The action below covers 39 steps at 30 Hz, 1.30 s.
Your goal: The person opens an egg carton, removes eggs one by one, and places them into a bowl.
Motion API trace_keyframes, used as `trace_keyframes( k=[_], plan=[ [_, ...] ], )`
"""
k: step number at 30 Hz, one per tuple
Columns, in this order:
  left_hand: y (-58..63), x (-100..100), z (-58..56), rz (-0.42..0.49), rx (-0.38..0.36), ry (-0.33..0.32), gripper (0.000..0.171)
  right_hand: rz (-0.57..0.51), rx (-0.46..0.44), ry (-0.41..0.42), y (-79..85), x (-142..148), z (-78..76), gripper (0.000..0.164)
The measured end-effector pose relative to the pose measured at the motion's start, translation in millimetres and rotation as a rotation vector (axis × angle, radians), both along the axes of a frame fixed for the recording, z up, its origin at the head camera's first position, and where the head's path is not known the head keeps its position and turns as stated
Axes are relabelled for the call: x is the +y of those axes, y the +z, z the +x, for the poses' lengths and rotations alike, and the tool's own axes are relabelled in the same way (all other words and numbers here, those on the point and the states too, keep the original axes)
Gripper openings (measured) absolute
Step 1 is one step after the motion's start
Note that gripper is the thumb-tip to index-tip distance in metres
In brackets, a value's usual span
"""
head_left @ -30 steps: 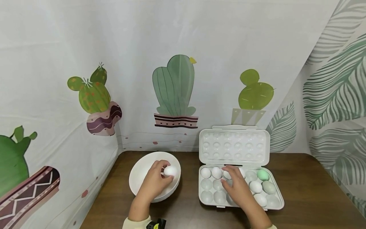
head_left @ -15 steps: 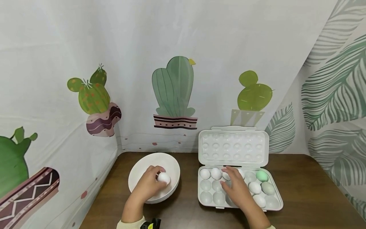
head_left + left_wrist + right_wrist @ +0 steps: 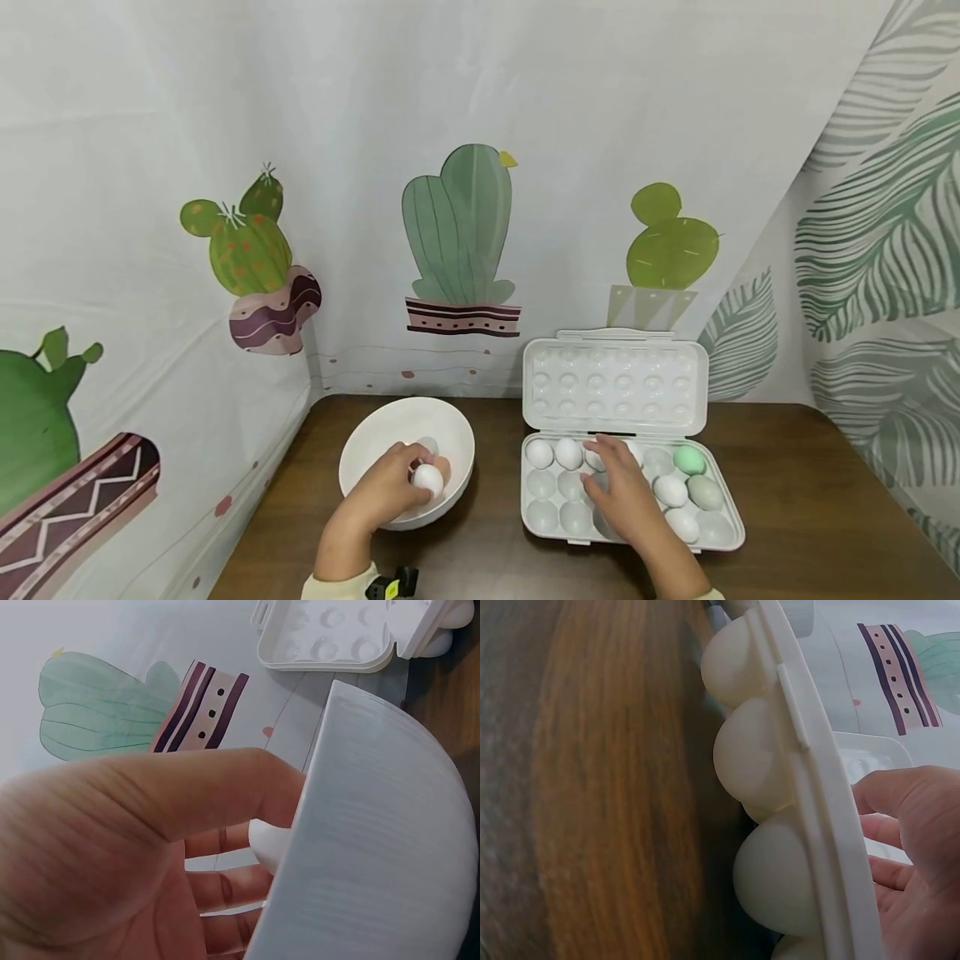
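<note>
My left hand reaches into a white bowl and pinches a white egg between thumb and fingers, low inside it. Beside that egg lie a brown egg and a pale greyish one, partly covered. In the left wrist view the bowl's wall hides most of the held egg. My right hand hovers over an open egg carton, thumb and fingers apart, near a white egg in the back row. Whether it touches that egg cannot be seen.
The carton holds several white eggs, such as a front egg, plus a green egg and a grey-green egg. Its raised lid leans near the cactus-print cloth. Brown wooden table shows between bowl and carton.
My left hand has moved down and slightly left with the white egg, deeper into the bowl. The brown and greyish eggs there have come into view. My right hand has barely moved.
</note>
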<state>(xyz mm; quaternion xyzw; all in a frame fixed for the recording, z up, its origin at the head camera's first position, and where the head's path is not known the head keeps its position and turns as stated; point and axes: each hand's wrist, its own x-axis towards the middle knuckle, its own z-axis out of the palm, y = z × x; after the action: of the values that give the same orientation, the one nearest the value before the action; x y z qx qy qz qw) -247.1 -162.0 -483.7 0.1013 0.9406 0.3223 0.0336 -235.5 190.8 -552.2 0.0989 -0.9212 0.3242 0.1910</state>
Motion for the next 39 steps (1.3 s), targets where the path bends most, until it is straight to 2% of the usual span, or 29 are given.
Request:
trace_keyframes(
  k=[11, 23, 33, 39],
  plan=[
    [-4.8, -2, -0.3, -0.029, -0.03, -0.003, 0.039, 0.057, -0.007, -0.021, -4.7, -1, -2.4, 0.048],
    [-6.5, 2, -4.9, -0.072, -0.014, 0.004, 0.039, 0.146, -0.001, -0.042, 5.3, 3, -9.4, 0.045],
    [-15.0, 5, -4.9, -0.11, 0.025, -0.013, 0.038, 0.179, -0.128, -0.084, 15.5, -3, -15.6, 0.046],
    [-15.1, 7, -5.9, -0.14, 0.042, -0.003, 0.036, 0.222, -0.131, -0.099, 16.9, -4, -17.8, 0.046]
  ],
)
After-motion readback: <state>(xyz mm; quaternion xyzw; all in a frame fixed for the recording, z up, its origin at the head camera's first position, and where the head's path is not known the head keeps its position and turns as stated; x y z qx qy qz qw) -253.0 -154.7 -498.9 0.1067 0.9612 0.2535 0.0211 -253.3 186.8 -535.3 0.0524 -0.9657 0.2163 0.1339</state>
